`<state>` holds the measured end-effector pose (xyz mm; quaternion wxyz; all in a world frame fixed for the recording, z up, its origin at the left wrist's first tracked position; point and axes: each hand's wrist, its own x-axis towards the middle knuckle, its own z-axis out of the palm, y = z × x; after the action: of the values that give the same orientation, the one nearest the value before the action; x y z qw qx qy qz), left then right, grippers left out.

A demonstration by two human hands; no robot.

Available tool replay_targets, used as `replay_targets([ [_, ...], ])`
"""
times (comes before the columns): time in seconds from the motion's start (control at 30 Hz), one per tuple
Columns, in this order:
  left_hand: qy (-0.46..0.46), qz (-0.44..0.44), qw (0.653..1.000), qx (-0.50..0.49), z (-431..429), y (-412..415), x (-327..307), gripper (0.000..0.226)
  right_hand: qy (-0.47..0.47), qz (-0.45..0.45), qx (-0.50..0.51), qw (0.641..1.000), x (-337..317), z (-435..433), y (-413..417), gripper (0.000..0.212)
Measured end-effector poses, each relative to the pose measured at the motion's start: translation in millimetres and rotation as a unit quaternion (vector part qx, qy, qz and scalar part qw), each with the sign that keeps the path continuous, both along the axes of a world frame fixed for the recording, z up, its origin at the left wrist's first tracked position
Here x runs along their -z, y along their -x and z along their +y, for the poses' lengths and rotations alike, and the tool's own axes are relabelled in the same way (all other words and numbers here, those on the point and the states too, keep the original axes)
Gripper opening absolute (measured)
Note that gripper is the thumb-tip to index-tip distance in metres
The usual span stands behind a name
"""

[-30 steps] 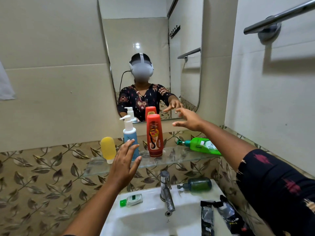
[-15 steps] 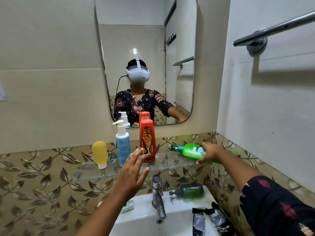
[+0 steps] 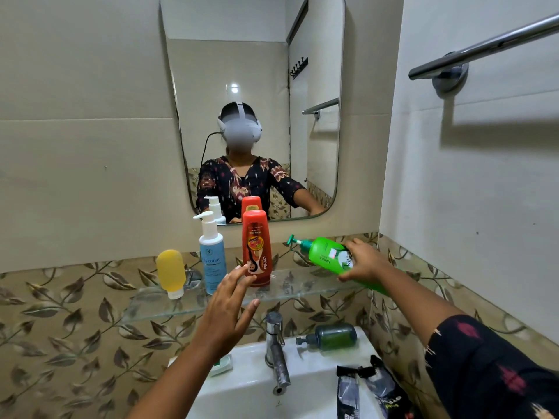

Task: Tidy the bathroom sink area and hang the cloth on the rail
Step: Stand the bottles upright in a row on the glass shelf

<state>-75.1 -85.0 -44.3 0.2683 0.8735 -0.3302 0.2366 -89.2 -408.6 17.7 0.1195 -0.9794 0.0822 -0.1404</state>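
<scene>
My right hand (image 3: 364, 261) grips a bright green pump bottle (image 3: 325, 255), which is tilted with its pump pointing left, lifted just above the right end of the glass shelf (image 3: 302, 287). My left hand (image 3: 228, 306) hovers open, fingers spread, in front of the shelf below the red shampoo bottle (image 3: 256, 247). On the shelf stand a yellow tube (image 3: 171, 273), a blue-and-white pump bottle (image 3: 211, 257) and the red bottle. The chrome towel rail (image 3: 484, 46) is on the right wall, bare. No cloth is in view.
Below is the white sink (image 3: 305, 385) with a chrome tap (image 3: 276, 349). A dark green pump bottle (image 3: 331, 337) lies on the sink's back edge. Black sachets (image 3: 372, 391) lie at its right. A small green-and-white item (image 3: 222, 365) lies at the left. A mirror (image 3: 254, 86) hangs above.
My right hand came down from near the mirror onto the lying green bottle, closed on it and raised it off the shelf. My left hand stayed open near the shelf.
</scene>
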Motion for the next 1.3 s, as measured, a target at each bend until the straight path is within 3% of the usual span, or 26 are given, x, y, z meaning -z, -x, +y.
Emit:
replay_targets([
  [0.3, 0.001, 0.025, 1.000, -0.005, 6.8, 0.9, 2.9, 0.053, -0.148, -0.164, 0.000, 0.975, -28.4, 41.0, -16.0, 0.084],
  [0.4, -0.001, 0.029, 0.999, -0.016, 12.9, 1.5, 1.1, 0.061, -0.206, -0.201, 0.042, 0.957, -24.2, 55.4, -24.1, 0.085],
  [0.7, -0.001, 0.026, 0.999, -0.035, 32.1, 5.1, 2.0, 0.060, -0.324, -0.284, 0.131, 0.893, -10.0, 82.8, -40.9, 0.088],
  [0.87, -0.005, 0.030, 0.998, -0.045, 39.4, 6.2, 4.7, 0.057, -0.344, -0.312, 0.163, 0.870, -6.3, 92.0, -47.2, 0.088],
  [1.3, -0.003, 0.042, 0.997, -0.067, 48.4, 14.2, 2.2, 0.067, -0.346, -0.313, 0.191, 0.864, -1.5, 104.5, -55.5, 0.095],
])
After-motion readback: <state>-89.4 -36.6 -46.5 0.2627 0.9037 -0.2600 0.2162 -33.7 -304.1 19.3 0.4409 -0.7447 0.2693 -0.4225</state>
